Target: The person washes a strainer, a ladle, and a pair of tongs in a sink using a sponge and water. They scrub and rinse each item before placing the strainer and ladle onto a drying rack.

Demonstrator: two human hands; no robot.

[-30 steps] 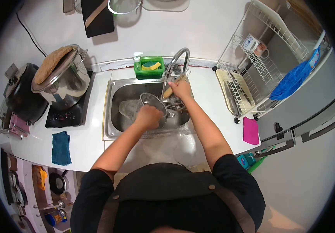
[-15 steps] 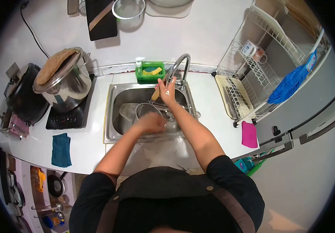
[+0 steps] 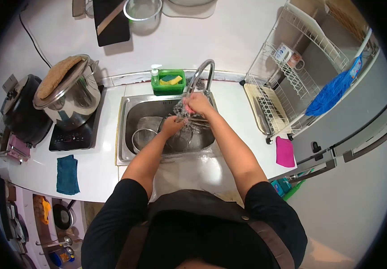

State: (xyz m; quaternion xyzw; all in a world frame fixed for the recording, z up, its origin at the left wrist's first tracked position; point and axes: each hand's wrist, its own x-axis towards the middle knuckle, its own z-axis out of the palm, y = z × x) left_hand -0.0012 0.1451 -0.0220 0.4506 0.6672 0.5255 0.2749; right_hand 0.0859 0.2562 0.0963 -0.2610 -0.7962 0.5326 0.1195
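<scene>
In the sink (image 3: 120, 130), a strainer (image 3: 133, 142) with a round metal rim sits low on the left side. Its rim lies beside my left hand (image 3: 172, 126), whose fingers are closed where the handle would run; the handle itself is hidden. My right hand (image 3: 198, 104) is curled under the curved tap (image 3: 212, 74), with a pinkish patch at its fingertips. What it grips is lost in splashing water (image 3: 178, 109). Below the hands, other wet metal and clear items lie in the basin, partly covered by spray.
Behind the sink stands a green caddy (image 3: 168, 88) with a sponge (image 3: 171, 80) and a pump bottle (image 3: 155, 75). A steel pot (image 3: 74, 101) rests on an induction cooker (image 3: 70, 140) at left, near a teal cloth (image 3: 68, 175). A white wire rack (image 3: 276, 110) and pink cloth (image 3: 285, 151) are at right.
The strainer has shifted left and lower in the sink. My left hand has moved up beneath the tap, close to my right hand, which has turned and curled. Water now splashes around both.
</scene>
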